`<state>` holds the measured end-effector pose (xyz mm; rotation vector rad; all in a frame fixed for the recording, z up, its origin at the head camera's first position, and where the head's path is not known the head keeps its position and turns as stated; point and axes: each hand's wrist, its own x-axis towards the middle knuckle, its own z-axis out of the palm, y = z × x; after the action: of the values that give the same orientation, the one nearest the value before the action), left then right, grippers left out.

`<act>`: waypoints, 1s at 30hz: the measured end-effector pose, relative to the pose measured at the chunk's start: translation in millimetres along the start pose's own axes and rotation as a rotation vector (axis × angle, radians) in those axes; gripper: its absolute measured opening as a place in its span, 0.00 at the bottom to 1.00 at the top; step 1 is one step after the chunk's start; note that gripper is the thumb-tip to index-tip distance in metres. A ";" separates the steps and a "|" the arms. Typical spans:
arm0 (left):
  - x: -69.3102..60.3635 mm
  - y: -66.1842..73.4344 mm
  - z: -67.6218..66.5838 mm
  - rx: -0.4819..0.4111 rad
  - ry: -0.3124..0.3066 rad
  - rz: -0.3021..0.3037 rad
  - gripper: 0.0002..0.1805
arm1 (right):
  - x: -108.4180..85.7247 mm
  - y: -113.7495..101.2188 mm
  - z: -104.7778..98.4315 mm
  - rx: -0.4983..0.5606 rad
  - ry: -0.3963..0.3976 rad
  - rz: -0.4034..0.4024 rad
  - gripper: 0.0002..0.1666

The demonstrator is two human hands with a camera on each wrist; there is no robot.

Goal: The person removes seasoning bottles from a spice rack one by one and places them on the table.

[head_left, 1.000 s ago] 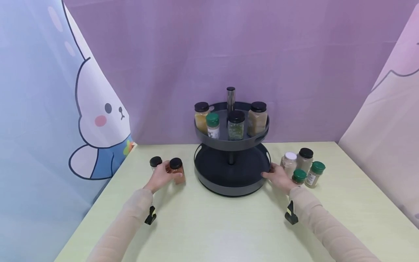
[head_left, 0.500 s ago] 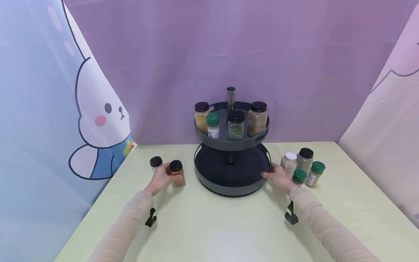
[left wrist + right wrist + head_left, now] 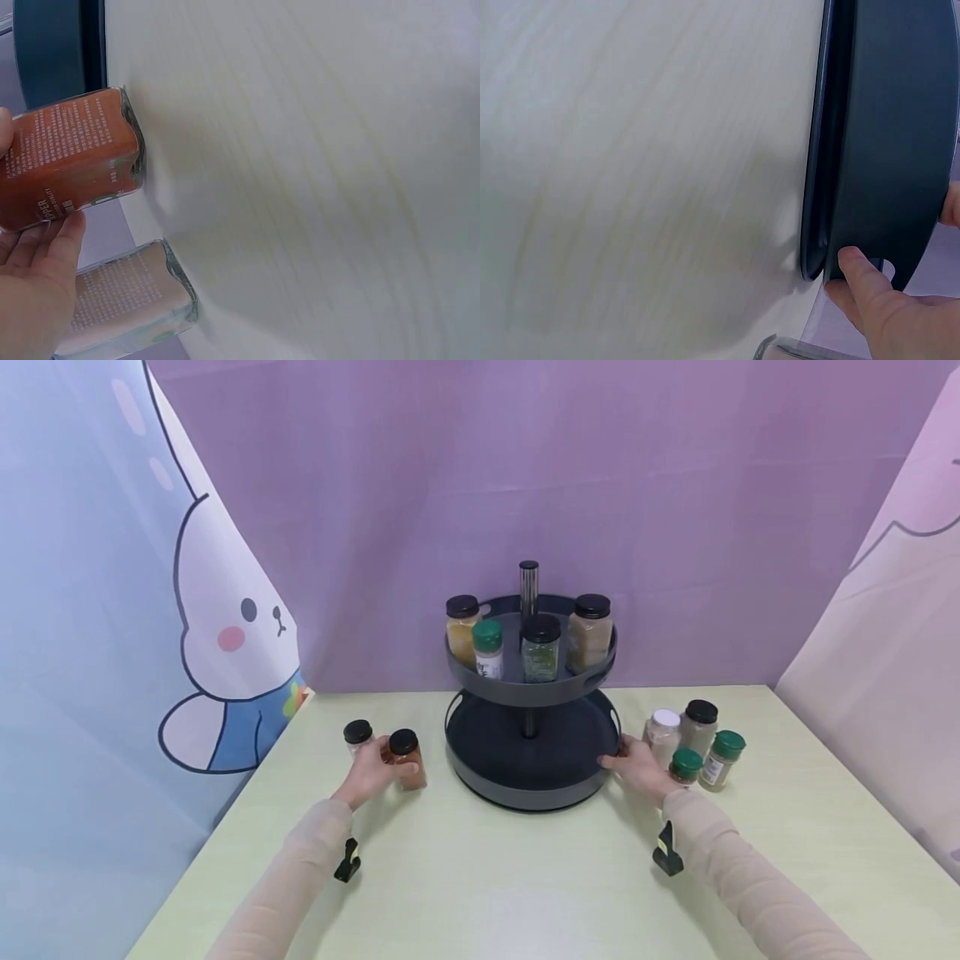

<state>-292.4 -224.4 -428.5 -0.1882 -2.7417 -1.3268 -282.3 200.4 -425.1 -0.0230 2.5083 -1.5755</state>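
My left hand [image 3: 369,772] grips a square spice jar of red-brown powder [image 3: 409,768] with a black lid, its thumb on one side and fingers on the other. In the left wrist view this jar [image 3: 75,150] shows white print, and whether its base touches the table is hard to tell. A second black-lidded jar [image 3: 358,733] stands just behind that hand, partly hidden; its pale contents [image 3: 127,300] show in the left wrist view. My right hand [image 3: 637,768] holds the rim of the lower tier of a dark two-tier turntable rack [image 3: 531,797] by its side slot [image 3: 887,268].
The upper tier [image 3: 528,695] bears several jars, including a green-capped one [image 3: 487,652] and a black-lidded green one [image 3: 541,652]. Right of the rack, close to my right forearm, stand several more jars [image 3: 697,727]. A purple cloth [image 3: 450,485] hangs behind the table.
My left hand has shifted the red-brown jar slightly toward me, lower in the head view. My right hand stays on the rim and the rack looks unturned.
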 end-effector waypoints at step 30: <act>-0.9 -5.6 3.1 -0.104 -0.029 -0.020 0.24 | 2.5 2.5 -2.2 -0.021 0.001 -0.002 0.39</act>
<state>-292.4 -225.5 -434.8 -0.1883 -2.7064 -1.4851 -284.9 203.2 -426.8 -0.0278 2.5268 -1.5503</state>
